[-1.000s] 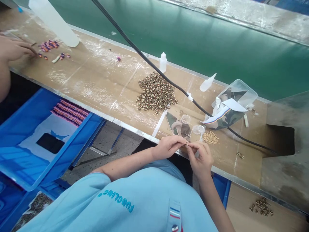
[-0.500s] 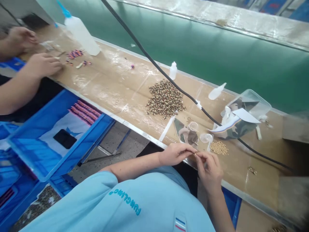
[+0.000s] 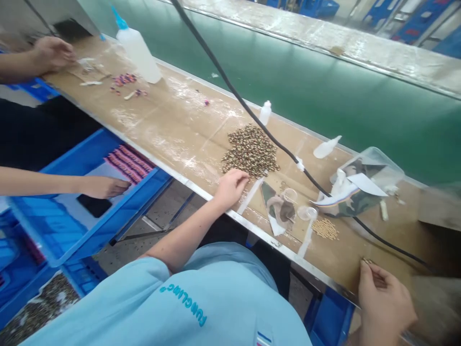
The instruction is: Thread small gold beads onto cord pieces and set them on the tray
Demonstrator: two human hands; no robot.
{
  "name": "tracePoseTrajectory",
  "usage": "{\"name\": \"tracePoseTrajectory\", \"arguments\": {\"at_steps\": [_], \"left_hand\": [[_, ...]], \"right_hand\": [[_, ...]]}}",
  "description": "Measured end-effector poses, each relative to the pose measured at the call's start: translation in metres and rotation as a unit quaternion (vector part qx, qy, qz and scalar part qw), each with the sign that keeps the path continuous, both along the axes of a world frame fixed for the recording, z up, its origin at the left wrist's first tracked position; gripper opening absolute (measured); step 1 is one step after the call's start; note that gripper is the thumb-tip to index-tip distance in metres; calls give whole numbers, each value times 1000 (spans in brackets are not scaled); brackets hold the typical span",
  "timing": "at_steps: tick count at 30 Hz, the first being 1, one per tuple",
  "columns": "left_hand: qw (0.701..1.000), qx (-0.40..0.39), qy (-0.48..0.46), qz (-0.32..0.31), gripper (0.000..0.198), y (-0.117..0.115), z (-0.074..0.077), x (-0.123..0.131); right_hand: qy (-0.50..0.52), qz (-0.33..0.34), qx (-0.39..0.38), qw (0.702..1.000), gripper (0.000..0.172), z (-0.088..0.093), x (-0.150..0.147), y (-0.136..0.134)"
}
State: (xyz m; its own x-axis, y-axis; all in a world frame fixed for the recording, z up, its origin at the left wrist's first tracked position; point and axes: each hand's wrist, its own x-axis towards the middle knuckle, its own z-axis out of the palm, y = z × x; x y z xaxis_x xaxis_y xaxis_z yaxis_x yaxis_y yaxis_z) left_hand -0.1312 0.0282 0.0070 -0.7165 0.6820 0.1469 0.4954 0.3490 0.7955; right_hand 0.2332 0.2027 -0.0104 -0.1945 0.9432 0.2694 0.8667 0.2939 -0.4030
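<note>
Heads up, your right hand [image 3: 383, 305] got chopped off by the bottom edge, and the bit at your fingertips [image 3: 363, 267] was too tiny to make out. The co-worker's forearm [image 3: 39, 181] ran off the left edge, and the tub [image 3: 382, 166] half hid the camo cloth [image 3: 355, 202].

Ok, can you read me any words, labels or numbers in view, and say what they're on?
"FUNCLING": teal lettering on the light blue shirt, upside down, letters uncertain.
The striped patch is cut off, with nothing readable.
The plastic squeeze bottle shows no readable label.
</note>
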Motion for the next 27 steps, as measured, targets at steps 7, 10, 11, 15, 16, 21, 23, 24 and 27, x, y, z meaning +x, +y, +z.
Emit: {"name": "tracePoseTrajectory", "arguments": {"at_steps": [7, 10, 11, 15, 16, 21, 23, 24, 27], "left_hand": [[994, -60, 85, -40, 13, 3, -7, -2], [989, -68, 125, -45, 16, 4, -12, -1], [987, -70, 136, -47, 18, 4, -13, -1], [983, -75, 162, -47, 20, 5, -18, -2], [982, -75, 165, -43, 19, 5, -19, -2], [986, -80, 150, -2, 15, 4, -20, -1], [988, -87, 126, 14, 14, 2, -18, 0], [989, -90, 114, 20, 14, 2, -16, 0], [992, -88, 89, 31, 13, -1, -12, 0]], "right_hand": [[25, -62, 50, 996, 23, 14, -14, -12], [52, -12, 62, 997, 26, 16, -25, -18], [57, 16, 56, 997, 27, 17, -30, -20], [40, 127, 16, 991, 34, 16, -52, -28], [37, 146, 7, 989, 36, 15, -57, -29], [39, 185, 0, 982, 36, 11, -67, -32], [37, 190, 6, 981, 33, 10, -69, -33], [35, 194, 10, 980, 31, 9, -70, -33], [35, 211, 22, 977, 28, 9, -72, -34]]}}
